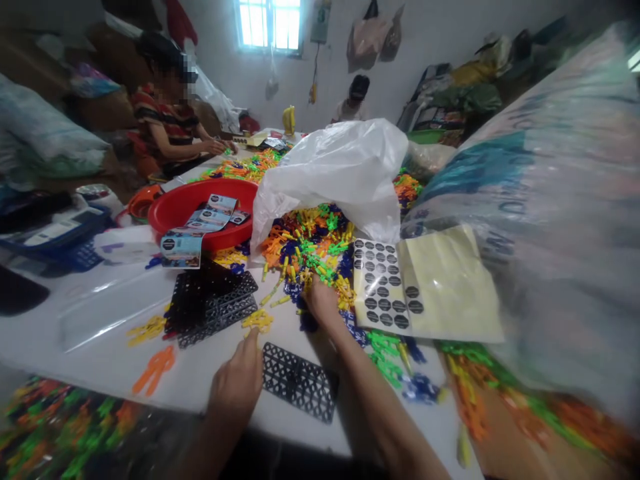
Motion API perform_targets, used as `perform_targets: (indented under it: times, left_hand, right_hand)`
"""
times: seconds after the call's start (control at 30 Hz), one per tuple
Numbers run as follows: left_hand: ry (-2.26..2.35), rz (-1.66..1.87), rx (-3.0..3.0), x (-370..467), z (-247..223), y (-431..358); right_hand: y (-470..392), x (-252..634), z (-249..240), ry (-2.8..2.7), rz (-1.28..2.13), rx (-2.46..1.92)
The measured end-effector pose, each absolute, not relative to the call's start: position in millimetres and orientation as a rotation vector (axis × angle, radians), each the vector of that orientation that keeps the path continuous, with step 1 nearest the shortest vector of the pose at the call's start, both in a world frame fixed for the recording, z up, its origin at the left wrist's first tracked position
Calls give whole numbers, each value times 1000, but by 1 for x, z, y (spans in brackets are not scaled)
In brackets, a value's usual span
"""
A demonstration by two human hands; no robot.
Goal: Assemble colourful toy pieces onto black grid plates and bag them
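Left forearm (pixel 213 433) and right forearm (pixel 373 383) bare over their visible length, both narrowing toward the wrist. Left grip (pixel 237 377) and right grip (pixel 321 300): bare hands, ungloved. Dark clothing (pixel 300 463), blurred, below the near edge of the counter (pixel 200 360).

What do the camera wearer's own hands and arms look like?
The left hand and right hand are bare, without gloves. No sleeve, watch or bracelet shows on the left forearm or right forearm, which are bare and tapering. Whether rings are worn is unclear.
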State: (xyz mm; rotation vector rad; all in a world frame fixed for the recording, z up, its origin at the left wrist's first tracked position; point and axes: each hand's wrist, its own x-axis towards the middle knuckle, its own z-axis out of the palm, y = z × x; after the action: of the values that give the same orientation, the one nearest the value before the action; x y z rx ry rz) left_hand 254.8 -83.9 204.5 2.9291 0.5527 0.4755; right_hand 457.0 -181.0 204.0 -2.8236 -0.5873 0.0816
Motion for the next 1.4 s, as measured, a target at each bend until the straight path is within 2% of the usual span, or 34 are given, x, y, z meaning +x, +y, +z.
perform_targets:
  times: [0.13, 0.3, 0.47, 0.6, 0.77, 1.07, 1.27, 1.4]
  left_hand:
    - [607, 291, 2868, 259, 217, -82]
    - [490, 411, 2732, 262, 239, -79]
    - [525, 62, 2721, 269, 239, -80]
    - [566, 4, 2765, 269, 238, -82]
    - [623, -69, 2828, 269, 243, -87]
    - [619, -99, 2810, 268, 238, -88]
    - [587, 4, 2841, 262, 230, -79]
    - [614, 71, 2775, 258, 232, -69]
  right_hand:
    - [-189, 465, 206, -526, 208, -2758]
    - [-205, 423, 216, -576, 179, -2170]
    - [-210, 364, 197, -458, 516, -1754]
    - [-206, 354, 191, -401, 522, -1591]
    - [-193, 356, 186, -468, 615, -1733]
    - [-188, 352, 159, -818, 342, -2099]
    - [-167, 342, 171, -1063, 281, -2338]
    - [-188, 358, 186, -1153, 404, -2195]
